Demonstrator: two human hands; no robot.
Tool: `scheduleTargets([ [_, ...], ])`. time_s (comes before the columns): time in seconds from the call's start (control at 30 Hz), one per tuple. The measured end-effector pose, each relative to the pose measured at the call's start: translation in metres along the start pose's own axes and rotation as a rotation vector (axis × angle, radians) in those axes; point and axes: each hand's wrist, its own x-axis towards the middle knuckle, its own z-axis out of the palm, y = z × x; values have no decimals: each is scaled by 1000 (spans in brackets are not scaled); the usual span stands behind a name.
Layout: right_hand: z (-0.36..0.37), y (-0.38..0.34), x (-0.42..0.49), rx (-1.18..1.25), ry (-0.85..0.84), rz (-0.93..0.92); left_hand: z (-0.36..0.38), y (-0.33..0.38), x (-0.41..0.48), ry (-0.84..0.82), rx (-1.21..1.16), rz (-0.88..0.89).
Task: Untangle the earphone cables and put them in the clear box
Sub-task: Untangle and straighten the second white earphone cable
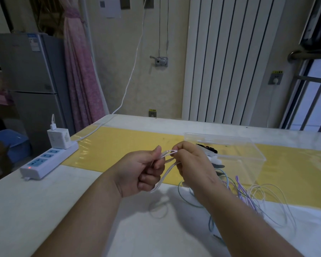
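Both hands hold a pale pink-white earphone cable (167,170) above the table. My left hand (146,169) pinches it between thumb and fingers, and my right hand (191,162) pinches its looped end close by. The cable hangs down in a doubled strand between the hands. A tangle of green, purple and white earphone cables (248,193) lies on the table under and right of my right forearm. The clear box (248,153) stands open just behind my right hand, with a black and a white item at its left end.
A white power strip (48,160) with a charger plugged in lies at the table's left edge, its white lead running to the wall. A yellow mat (119,145) covers the middle of the white table (44,210). A radiator and window stand behind.
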Motion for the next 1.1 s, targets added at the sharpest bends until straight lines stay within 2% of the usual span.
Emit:
scheduleTargets([
  [0.2, -6, -6, -1, 385, 2, 220, 0, -2, 3, 39, -80, 258],
  [0.3, -8, -6, 0, 491, 13, 210, -1, -4, 9, 161, -177, 399],
  [0.4, -8, -7, -1, 448, 15, 235, -3, -3, 13, 351, -54, 457],
  [0.5, -3, -7, -2, 327, 75, 194, -4, -3, 14, 398, -71, 420],
  [0.57, -1, -5, -1, 248, 178, 161, -4, -3, 13, 396, -119, 362],
  [0.67, -3, -3, 2, 111, 362, 59, -5, -5, 11, 325, -42, 229],
  [0.73, -3, -3, 3, 106, 406, 35, -5, -7, 12, 286, -1, 185],
  [0.93, -8, -6, 13, -7, 281, 167, -14, -10, 12, 260, -41, 120],
  [1.0, -8, -7, 12, 47, 205, 208, -19, -11, 13, 251, -64, 88],
  [1.1, 0, -5, -6, 180, 78, 296, -26, -12, 15, 348, -64, 101],
])
